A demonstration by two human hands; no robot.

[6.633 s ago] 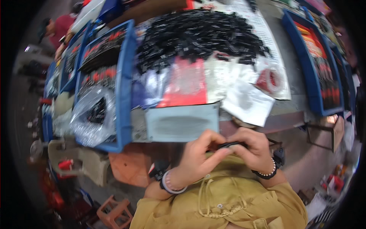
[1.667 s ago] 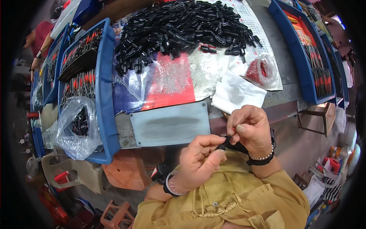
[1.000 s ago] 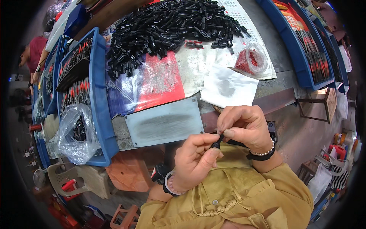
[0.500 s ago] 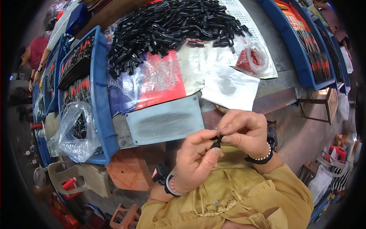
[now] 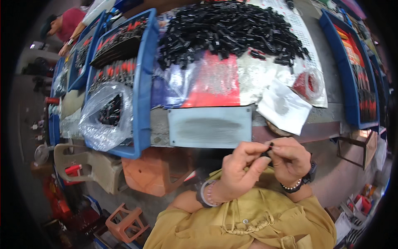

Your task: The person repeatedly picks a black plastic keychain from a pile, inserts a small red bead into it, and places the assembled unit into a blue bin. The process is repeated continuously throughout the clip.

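Note:
My left hand (image 5: 244, 168) and my right hand (image 5: 292, 161) meet in front of my chest, just past the near edge of the table. Between their pinched fingertips is a small black piece (image 5: 266, 154), mostly covered by the fingers. Left thumb and forefinger grip it from one side; the right fingertips close on its other end. Beyond the hands lies a pale blue rectangular plate (image 5: 209, 114) with a dark smudged middle. A large heap of small black pieces with shiny loop-like parts (image 5: 232, 33) spreads over the far table.
At left, a blue bin (image 5: 145, 83) holds black-and-red pieces and an open clear plastic bag (image 5: 89, 124). Another blue bin (image 5: 342, 70) stands at right. White paper (image 5: 286, 106) lies near a bag of red bits (image 5: 304, 85). An orange stool (image 5: 143, 172) sits below the table; a person (image 5: 72, 25) works far left.
The view has swung, so table and bins sit differently in it. My hands stay together at the black piece, and the right fingers are now drawn in closer around it.

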